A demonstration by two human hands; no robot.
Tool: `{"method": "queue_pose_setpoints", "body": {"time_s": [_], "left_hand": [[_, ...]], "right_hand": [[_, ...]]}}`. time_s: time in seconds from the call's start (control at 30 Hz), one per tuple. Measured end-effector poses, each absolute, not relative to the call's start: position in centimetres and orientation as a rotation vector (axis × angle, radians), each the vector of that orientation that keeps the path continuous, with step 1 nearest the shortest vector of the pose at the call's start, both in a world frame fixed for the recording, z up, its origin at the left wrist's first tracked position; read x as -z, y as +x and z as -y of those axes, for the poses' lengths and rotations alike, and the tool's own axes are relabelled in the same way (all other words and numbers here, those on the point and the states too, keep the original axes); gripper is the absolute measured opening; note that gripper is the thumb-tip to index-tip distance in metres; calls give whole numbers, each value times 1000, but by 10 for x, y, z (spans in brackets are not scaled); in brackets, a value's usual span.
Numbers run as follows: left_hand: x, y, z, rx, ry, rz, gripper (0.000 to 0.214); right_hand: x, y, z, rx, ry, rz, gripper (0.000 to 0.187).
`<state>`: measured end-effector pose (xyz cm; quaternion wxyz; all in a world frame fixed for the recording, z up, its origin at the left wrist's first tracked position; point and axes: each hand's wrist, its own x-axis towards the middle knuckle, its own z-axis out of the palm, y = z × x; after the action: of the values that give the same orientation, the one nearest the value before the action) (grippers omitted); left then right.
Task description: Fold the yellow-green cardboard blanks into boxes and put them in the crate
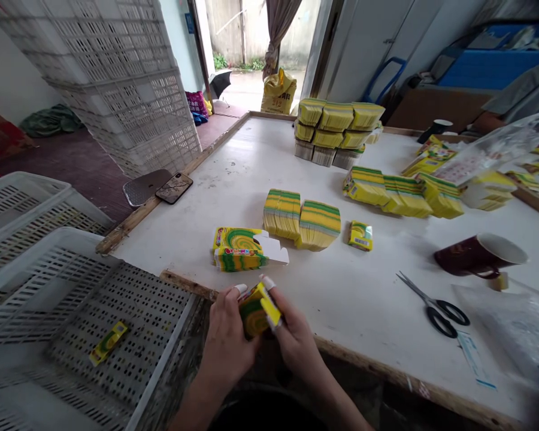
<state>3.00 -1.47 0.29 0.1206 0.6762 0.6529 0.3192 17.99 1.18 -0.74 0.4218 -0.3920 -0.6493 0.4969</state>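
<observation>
Just over the table's near edge, a small yellow-and-green carton (255,316) is held between both hands. My left hand (228,332) grips its left side, fingers bent around it. On the right, my right hand (294,329) pinches the carton near a raised yellow flap. White coverings show on some fingertips. Beyond the hands lies a stack of flattened cartons (238,248), with white flaps sticking out to the right. Two bundles of yellow-green cards or flat packs, a left bundle (281,212) and a right bundle (320,222), stand behind it. One small closed box (360,234) sits further right.
Scissors (433,304), a dark mug (480,254) and a clear plastic bag (507,326) lie on the right. More bundles (339,123) are piled at the back. A phone (174,188) rests on the left edge. Below, a white crate (161,335) holds a yellow box (109,343).
</observation>
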Motion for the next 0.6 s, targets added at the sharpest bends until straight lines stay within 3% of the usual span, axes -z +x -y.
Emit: {"method": "queue_pose_setpoints", "body": {"time_s": [0.2,0.37,0.6], "left_hand": [[-16,10,15,-908,2038,-1799,41],[-25,1,14,-829,1991,-1671,48],[-33,2,10,-878,1909,-1668,48]], "right_hand": [[11,189,-21,-1048,-914,2007,54],[-4,203,-34,-1044,-857,2167,38],[-6,206,-39,-1107,-833,2163,31]]}}
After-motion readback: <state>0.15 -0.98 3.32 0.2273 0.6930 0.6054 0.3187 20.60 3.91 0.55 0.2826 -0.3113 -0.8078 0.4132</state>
